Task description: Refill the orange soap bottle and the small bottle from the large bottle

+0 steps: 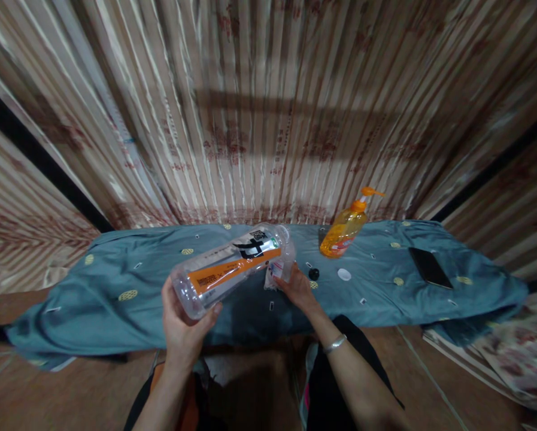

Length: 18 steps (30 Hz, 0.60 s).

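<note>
A big clear plastic bottle [234, 263] with an orange and white label is tilted over the cloth, its neck end up and to the right. My left hand [182, 323] grips its base from below, thumb and fingers wrapped round it. At the neck end, my right hand [297, 287] is closed round a small whitish container [275, 274] with red and blue print. The container sits right under the big bottle's shoulder; whether the two touch, I cannot tell. A black cap [313, 274] and a white cap [344, 275] lie to the right of my right hand.
An amber pump bottle [342, 233] with an orange pump stands toward the back. A black phone [430, 267] lies at the right. Everything rests on a blue-green patterned cloth [133, 263], with a pleated curtain [250, 120] behind and dark poles at both sides.
</note>
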### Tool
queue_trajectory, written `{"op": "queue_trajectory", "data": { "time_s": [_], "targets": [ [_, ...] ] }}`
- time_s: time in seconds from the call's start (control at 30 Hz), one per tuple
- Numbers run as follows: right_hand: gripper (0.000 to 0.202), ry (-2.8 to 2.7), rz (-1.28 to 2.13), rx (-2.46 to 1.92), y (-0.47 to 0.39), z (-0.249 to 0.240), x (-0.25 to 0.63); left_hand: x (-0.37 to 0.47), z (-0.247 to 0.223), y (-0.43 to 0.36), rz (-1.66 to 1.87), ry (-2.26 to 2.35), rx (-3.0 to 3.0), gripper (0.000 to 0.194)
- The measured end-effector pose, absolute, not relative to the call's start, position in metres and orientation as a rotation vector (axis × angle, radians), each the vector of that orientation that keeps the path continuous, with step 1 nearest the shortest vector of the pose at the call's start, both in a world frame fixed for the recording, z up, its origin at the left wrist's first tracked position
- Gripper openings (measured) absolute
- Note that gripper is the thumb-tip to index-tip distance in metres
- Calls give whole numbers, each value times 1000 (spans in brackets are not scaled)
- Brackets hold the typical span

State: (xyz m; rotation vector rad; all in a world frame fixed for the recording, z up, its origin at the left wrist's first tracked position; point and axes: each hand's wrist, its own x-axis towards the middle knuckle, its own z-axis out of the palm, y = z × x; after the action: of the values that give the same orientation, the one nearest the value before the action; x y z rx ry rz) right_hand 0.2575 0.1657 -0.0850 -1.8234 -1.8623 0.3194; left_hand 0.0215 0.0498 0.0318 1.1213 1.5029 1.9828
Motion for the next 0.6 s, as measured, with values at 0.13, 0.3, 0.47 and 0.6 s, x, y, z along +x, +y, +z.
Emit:
{"op": "queue_trajectory", "data": {
  "time_s": [0.13,0.3,0.47,0.6],
  "targets": [
    [68,-1863,379,-1888,164,-76,256,22,33,50,1983,1484,1042,92],
    [62,-1870,409,-1880,164,-71,256,23,34,50,1987,1470,1026,93],
    [64,-1863,393,-1853,164,-74,257,22,34,50,1974,1479,1028,95],
    [64,-1872,391,-1835,165,-78,258,23,36,49,1982,1470,1044,94]
  ]
}}
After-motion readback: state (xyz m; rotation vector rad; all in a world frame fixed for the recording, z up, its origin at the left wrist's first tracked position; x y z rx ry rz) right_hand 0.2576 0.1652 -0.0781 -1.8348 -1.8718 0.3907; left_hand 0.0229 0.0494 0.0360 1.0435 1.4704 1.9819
